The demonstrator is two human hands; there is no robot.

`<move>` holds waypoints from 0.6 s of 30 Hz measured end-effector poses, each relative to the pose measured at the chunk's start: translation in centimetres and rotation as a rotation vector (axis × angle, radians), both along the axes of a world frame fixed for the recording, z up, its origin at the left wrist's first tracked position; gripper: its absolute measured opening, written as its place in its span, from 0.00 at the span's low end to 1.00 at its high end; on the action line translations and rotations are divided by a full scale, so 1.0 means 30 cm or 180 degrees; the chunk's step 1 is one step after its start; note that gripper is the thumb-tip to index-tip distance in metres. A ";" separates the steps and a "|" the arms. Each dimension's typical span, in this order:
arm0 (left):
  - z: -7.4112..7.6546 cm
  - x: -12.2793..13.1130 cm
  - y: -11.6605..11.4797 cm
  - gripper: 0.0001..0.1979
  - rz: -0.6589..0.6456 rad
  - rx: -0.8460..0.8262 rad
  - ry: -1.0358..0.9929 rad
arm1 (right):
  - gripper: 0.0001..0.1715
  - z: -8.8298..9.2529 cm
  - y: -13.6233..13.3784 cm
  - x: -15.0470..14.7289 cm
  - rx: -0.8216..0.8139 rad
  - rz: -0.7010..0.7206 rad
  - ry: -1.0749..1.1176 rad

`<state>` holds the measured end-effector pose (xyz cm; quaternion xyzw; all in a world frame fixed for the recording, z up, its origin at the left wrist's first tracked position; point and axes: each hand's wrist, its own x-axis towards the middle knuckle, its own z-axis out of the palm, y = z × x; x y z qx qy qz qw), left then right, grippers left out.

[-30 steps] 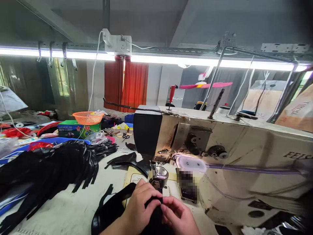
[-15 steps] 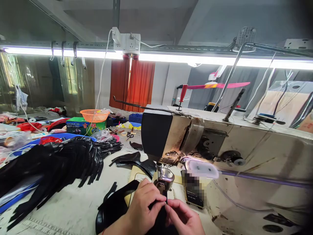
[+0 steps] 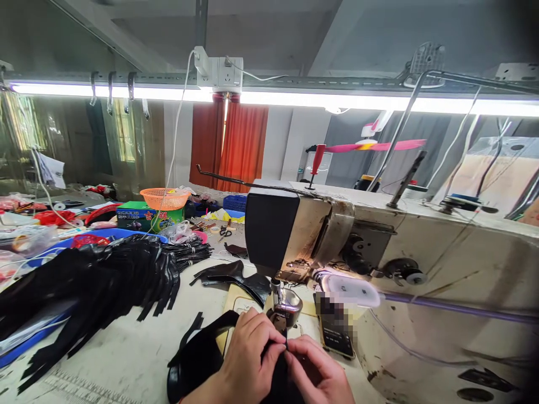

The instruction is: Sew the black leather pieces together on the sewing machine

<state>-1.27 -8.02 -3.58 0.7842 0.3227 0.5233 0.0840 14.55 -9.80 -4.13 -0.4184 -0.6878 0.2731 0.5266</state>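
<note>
My left hand [image 3: 252,359] pinches the edge of a black leather-like piece [image 3: 196,356] in front of the sewing machine [image 3: 324,224]. Close against it on the right, my right hand [image 3: 318,370] pinches the same piece, fingertips nearly touching those of the left. The pinched edge lies just below the machine's presser foot area [image 3: 284,308]; the needle point itself is hidden. The piece spreads out to the left of my hands and down between them.
A stack of black pieces [image 3: 105,280] covers the left of the table, partly over a blue tray [image 3: 33,339]. Another black piece [image 3: 231,275] lies behind the hands. A phone [image 3: 334,331] rests right of the needle area. Farther back is an orange basket [image 3: 164,199].
The view has shifted very slightly. Both hands keep their pinch on the black piece, with the right fingers raised a little.
</note>
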 end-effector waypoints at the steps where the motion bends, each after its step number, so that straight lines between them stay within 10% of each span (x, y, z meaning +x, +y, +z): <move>1: 0.002 0.001 -0.003 0.05 -0.0003 -0.0075 -0.0003 | 0.08 -0.002 0.003 0.006 0.0085 0.0054 -0.0138; 10: 0.043 -0.013 -0.010 0.05 -0.0056 -0.0128 0.0339 | 0.07 -0.010 0.007 0.034 0.0305 0.0087 -0.0525; 18: -0.010 -0.009 -0.008 0.07 -0.0300 -0.0730 -0.0323 | 0.17 0.009 -0.009 -0.013 -0.0760 0.0006 0.0656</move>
